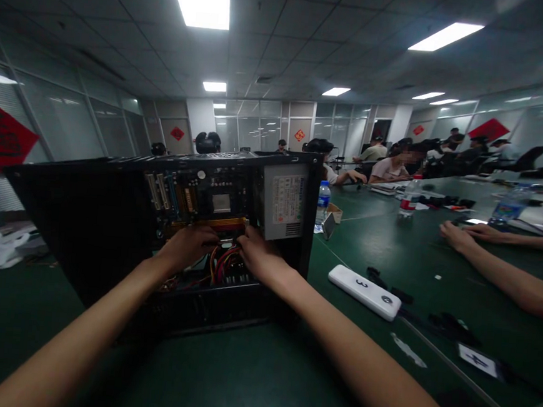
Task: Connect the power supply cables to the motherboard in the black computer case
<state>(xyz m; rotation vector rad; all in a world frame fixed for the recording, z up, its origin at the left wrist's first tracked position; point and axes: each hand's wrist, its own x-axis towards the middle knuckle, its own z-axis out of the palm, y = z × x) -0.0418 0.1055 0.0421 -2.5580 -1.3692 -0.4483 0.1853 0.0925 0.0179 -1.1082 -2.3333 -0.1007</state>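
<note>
Because the computer case point(77, 213) stands upright on the counter point(362, 242) with its uncovered side toward the person, both hands can probably reach inside easily. The left hand point(193, 242) and the right hand point(259, 254) are bent around the orange slots point(227, 223), above the coloured cables point(222, 265); whether they grip something, I cannot tell. Beside the right hand is the power supply point(284, 198). Outside the case, the white device point(363, 292) lies to the right, where it seems not to hinder reaching.

Computer case point(120, 216) on table point(220, 375), bottle point(323, 198) behind to its right
</note>
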